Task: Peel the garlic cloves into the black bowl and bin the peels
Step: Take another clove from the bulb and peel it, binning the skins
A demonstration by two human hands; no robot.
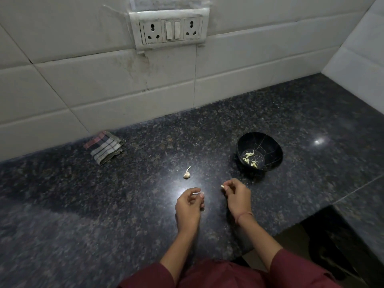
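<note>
The right hand's (235,195) thumb and forefinger pinch a small pale garlic clove (222,186) at their tips, with the other fingers curled in. The left hand (188,203), just beside it, has its fingers curled and pinches a thin whitish strip of peel (197,193). Both are low over the dark speckled granite counter (124,204). Just beyond the left hand lies an unpeeled clove with a curved stalk (187,173). Beyond the right hand stands the round black bowl (272,148), with several peeled yellowish cloves (249,157) on its bottom. A folded checked cloth (105,149) lies far left by the white tiled wall (83,80)
</note>
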